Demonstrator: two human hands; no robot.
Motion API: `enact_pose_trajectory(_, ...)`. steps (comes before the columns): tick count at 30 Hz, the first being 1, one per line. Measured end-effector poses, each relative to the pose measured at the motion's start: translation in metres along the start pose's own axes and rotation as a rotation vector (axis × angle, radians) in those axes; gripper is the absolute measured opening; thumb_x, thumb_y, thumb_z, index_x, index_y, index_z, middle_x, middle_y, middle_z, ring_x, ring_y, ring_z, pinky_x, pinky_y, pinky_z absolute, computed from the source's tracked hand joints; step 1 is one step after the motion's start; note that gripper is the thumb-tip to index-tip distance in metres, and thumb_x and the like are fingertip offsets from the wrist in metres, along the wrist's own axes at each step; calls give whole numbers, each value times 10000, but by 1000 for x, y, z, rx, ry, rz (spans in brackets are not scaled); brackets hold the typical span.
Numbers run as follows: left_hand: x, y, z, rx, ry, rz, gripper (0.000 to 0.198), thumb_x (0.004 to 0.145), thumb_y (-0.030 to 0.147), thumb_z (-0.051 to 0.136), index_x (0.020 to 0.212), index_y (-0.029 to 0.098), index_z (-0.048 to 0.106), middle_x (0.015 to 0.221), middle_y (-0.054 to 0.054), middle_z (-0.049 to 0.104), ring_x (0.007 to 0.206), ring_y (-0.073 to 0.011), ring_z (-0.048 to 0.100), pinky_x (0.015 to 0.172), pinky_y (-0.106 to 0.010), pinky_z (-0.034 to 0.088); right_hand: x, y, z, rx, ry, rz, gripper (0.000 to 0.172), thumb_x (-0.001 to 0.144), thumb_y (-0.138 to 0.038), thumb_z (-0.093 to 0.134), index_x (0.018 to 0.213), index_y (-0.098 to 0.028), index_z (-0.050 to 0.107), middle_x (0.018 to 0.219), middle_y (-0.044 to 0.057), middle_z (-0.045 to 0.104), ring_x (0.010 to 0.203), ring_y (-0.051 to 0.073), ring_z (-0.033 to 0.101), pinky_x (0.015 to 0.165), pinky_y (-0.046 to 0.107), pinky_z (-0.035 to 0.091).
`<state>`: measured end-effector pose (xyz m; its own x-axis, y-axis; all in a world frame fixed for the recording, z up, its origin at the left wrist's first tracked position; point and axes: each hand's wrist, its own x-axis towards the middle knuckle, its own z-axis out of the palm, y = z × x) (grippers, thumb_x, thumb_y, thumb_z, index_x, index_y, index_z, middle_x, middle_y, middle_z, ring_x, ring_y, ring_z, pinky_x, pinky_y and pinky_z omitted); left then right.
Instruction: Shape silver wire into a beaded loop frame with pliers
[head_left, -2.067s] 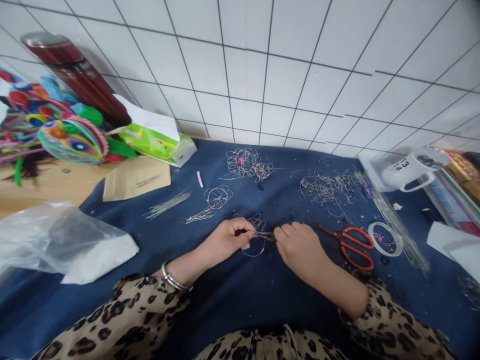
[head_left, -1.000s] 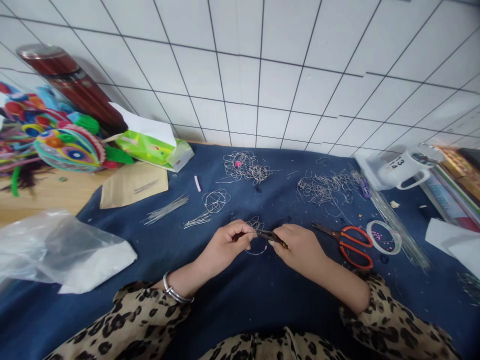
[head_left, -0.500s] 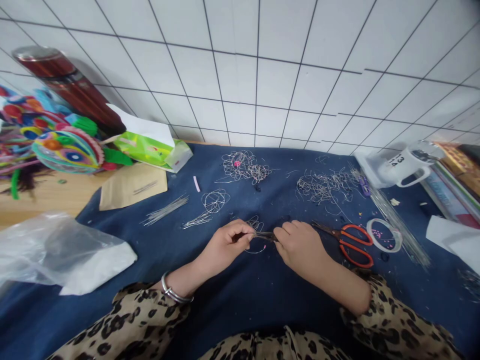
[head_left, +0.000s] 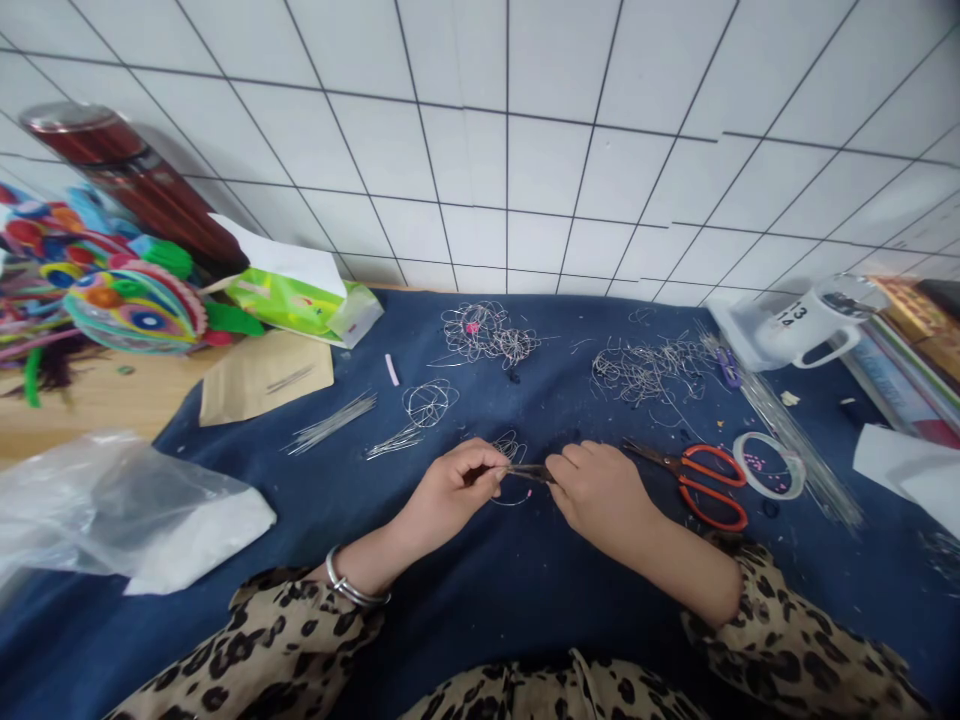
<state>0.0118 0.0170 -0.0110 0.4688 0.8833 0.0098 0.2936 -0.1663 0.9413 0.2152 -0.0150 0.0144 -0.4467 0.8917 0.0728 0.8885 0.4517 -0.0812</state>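
My left hand is closed, with thumb and fingertip pinching a thin wire that curves below the fingers and carries a small pink bead. My right hand wraps round a dark pair of pliers; most of the tool is hidden in the palm. The jaws point left and meet the wire at my left fingertips. Just behind the fingers lies a small coil of wire. Orange-handled scissors rest to the right of my right hand.
Tangled wire and another wire heap lie farther back on the blue cloth. Straight wires are at left. A ring-shaped dish with pink beads and a white mug stand right. A plastic bag lies left.
The view has shifted very slightly. Both hands keep the same hold and place, with the pliers at the left fingertips.
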Motion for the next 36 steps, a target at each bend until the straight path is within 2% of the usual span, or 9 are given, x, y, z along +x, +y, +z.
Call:
enact_pose_trajectory(6,0,2,-1,31,-26,3,137,835,181,475,765,160,591,752,-15,530,668,-117,507,649,-241,419,-1,-1,0,-28,-8,0,89,816,-196,464,771,-189,540,706,20,534,696,161,444,633,300,252)
enact_pose_trajectory(12,-1,3,2,59,1,8,122,832,190,483,784,163,592,757,-20,534,658,-120,505,625,-236,418,-2,-3,0,-82,19,-9,97,817,-166,454,783,-181,544,692,33,535,687,166,442,608,303,236)
enact_pose_trajectory(36,-5,2,4,196,44,160,131,820,100,472,793,163,583,784,-30,529,717,-135,516,664,-255,413,-6,-3,1,-48,9,5,113,839,-166,432,754,-191,502,683,17,532,657,165,445,580,308,217)
